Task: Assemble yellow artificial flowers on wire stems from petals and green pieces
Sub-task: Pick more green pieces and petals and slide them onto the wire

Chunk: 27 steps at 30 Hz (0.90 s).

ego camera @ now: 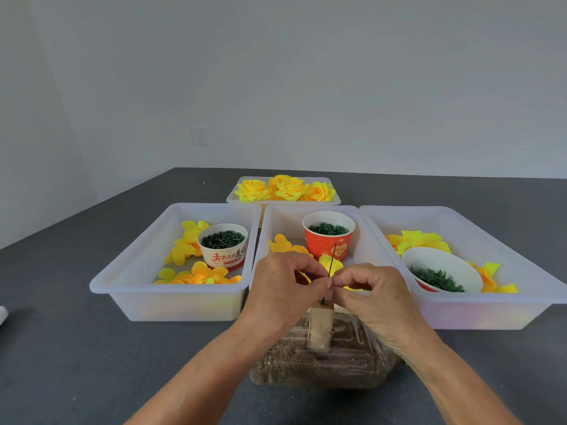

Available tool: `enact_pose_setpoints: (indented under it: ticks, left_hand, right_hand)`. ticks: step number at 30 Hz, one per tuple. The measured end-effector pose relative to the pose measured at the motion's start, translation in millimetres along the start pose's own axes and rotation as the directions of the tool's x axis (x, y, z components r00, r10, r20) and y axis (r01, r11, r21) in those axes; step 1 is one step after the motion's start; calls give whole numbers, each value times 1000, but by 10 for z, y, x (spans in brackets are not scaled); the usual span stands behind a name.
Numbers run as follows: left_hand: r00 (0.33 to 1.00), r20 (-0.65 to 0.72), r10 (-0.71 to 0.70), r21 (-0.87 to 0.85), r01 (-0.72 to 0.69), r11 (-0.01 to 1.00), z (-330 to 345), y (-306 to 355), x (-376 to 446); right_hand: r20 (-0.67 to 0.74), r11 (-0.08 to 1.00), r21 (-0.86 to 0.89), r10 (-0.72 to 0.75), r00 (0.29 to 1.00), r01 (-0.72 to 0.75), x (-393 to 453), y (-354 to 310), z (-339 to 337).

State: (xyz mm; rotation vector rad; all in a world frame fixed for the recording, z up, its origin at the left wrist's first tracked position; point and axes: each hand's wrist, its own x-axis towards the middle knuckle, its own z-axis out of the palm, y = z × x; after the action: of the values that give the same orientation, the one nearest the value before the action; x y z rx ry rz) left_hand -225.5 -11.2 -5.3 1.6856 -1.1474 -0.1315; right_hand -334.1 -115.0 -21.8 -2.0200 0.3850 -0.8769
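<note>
Hands meet at frame centre over a thin dark wire stem (pixel 332 259) that stands upright in a small pale wooden block (pixel 321 328); block sits on a clear plastic bag of brown granules (pixel 319 363) on the dark grey tabletop (pixel 92 348). Left hand (pixel 283 285) and right hand (pixel 372 291) both have curled fingers, grip of each pinching at the stem low down, thumb and fingertips almost touching across it. What sits between the fingertips is too small to tell.

Four translucent white plastic bins. Left bin (pixel 122 277): loose yellow-orange fabric petals (pixel 196 274) plus a white-and-red paper cup (pixel 223 246) full of dark green hooked pieces. Middle bin (pixel 267 228): red paper cup (pixel 329 236) of green rings, more yellow petals (pixel 283 244) beside it, partly hidden by the hands. Right bin (pixel 460 222): pale yellow petals (pixel 417 240) and a tilted white paper bowl (pixel 443 269) holding dark green leafy pieces; the bin's right end is cut off by the frame. Far bin (pixel 336 199) behind the middle one: finished yellow artificial roses (pixel 288 188).

White wall socket (pixel 200 136) on the back wall. White object at the left edge (pixel 3 314), mostly cut off, unidentifiable.
</note>
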Motion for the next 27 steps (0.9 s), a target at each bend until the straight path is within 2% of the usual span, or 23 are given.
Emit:
enact_pose_setpoints:
  ticks: [4, 8, 10, 12, 13, 15, 17, 21, 22, 25, 27]
  left_hand:
    - [999, 36, 12, 8, -12, 1000, -11, -17, 30]
    - [992, 128, -5, -72, 14, 997, -118, -29, 81]
    - [991, 131, -1, -81, 11, 997, -243, -68, 165]
    - [997, 66, -37, -6, 37, 999, -413, -155, 304]
    - [998, 39, -55, 87, 51, 995, -506, -213, 379]
    - [995, 29, -92, 369, 75, 926, -695, -360, 526]
    - [985, 54, -166, 612, 99, 784, -857, -538, 649]
    - [903, 148, -404, 868, 78, 491, -1005, -854, 767]
    - [874, 167, -455, 889, 66, 454, -1011, -923, 776]
    - [805, 175, -567, 876, 136, 464, -996, -1081, 779]
    - [818, 134, -560, 853, 192, 485, -984, -1111, 767]
  right_hand:
    - [56, 998, 56, 6, 998, -9, 19, -20, -51]
    - [123, 995, 66, 60, 991, -69, 65, 10, -117]
    - [141, 993, 80, 80, 987, -92, 99, 11, -157]
    - [159, 982, 151, 88, 983, -112, 133, -2, -195]
    - [155, 974, 192, 93, 983, -123, 152, -7, -208]
    - [112, 960, 253, 96, 989, -122, 204, -10, -210]
    - [58, 955, 273, 106, 993, -117, 260, 7, -180]
    - [-5, 936, 312, 174, 985, -164, 354, 44, -98]
    - [-12, 934, 311, 190, 982, -177, 379, 60, -84]
    - [-35, 932, 299, 227, 973, -206, 435, 103, -36]
    - [-40, 926, 305, 247, 968, -223, 457, 126, 0]
